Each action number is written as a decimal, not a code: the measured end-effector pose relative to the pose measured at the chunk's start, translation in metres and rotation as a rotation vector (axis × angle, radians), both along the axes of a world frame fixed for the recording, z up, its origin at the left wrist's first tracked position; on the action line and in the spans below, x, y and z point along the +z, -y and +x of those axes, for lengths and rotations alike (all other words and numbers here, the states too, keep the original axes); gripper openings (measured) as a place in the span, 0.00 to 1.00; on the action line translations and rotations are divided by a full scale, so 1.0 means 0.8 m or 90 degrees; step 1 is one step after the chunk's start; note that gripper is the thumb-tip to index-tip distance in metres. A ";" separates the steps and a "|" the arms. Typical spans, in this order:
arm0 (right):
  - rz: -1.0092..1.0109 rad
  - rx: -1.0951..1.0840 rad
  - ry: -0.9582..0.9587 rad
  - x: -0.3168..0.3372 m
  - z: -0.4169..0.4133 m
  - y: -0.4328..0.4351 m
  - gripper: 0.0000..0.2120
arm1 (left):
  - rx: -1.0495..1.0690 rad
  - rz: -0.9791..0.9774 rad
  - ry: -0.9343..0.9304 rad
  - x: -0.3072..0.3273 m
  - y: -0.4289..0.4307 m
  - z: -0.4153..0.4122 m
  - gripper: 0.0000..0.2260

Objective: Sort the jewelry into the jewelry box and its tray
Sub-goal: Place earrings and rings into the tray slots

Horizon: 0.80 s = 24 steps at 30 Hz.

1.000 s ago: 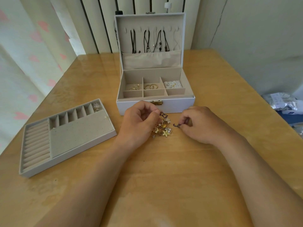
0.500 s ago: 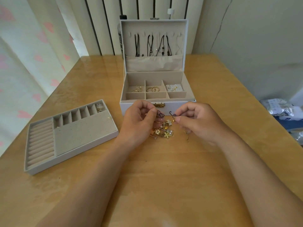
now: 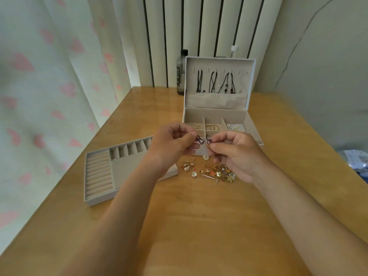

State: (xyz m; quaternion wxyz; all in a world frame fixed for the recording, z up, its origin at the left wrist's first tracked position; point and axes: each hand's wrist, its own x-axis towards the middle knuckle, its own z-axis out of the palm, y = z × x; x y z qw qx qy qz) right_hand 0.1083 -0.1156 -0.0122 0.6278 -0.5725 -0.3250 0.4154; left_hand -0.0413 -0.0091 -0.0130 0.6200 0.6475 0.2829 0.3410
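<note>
Head view: left hand and right hand pinch dark earrings.

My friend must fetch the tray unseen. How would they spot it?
On the wooden table, left of the open white jewelry box, lies a flat grey tray. Unlike the box it has no lid, just ridged ring rolls and a row of slots.

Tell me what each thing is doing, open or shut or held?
Jewelry box, open, lid upright.
Tray, out on the table.
Necklaces, hanging inside the lid.
Loose jewelry, heaped on the table.
Left grip, pinching a dark piece.
Right grip, pinching another dark piece.
Bottle, capped, upright behind box.
</note>
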 end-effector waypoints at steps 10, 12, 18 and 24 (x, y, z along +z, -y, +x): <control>-0.100 0.035 0.053 0.000 -0.107 -0.117 0.06 | 0.180 0.160 -0.181 -0.001 -0.107 -0.132 0.02; -0.127 0.036 0.102 -0.005 -0.124 -0.143 0.05 | 0.202 0.171 -0.196 -0.009 -0.125 -0.150 0.04; -0.183 0.057 0.285 -0.023 -0.173 -0.198 0.03 | 0.247 0.230 -0.223 -0.044 -0.159 -0.179 0.03; -0.220 0.061 0.340 -0.038 -0.192 -0.228 0.04 | 0.274 0.269 -0.223 -0.055 -0.176 -0.195 0.05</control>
